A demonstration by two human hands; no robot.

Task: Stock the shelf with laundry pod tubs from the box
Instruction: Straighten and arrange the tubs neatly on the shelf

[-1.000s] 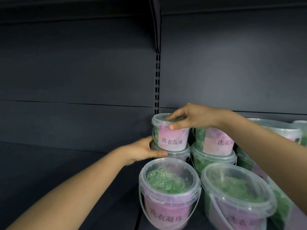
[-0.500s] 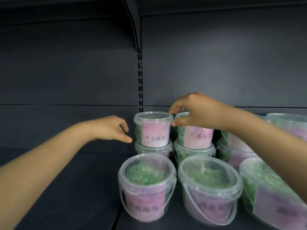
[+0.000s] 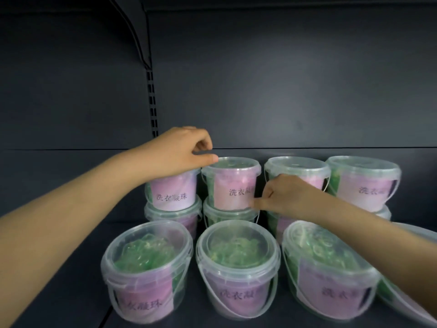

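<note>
- Settling back onto the rear stacks, both hands have returned to tubs they had let go of half a second ago.
- The left hand sits with curled fingers over the lid of the top left tub, thumb at the rim of the neighbouring tub. I cannot tell whether that grip is closed on the lid.
- The right hand has dropped lower, knuckles curled, thumb tip against that neighbour's label; its grip is equally unclear.
- Tubs stand two high at the back of the shelf, with a front row before them.
- This tub looks placed, and the hands now seem to be squaring it up. The box is out of view.
</note>
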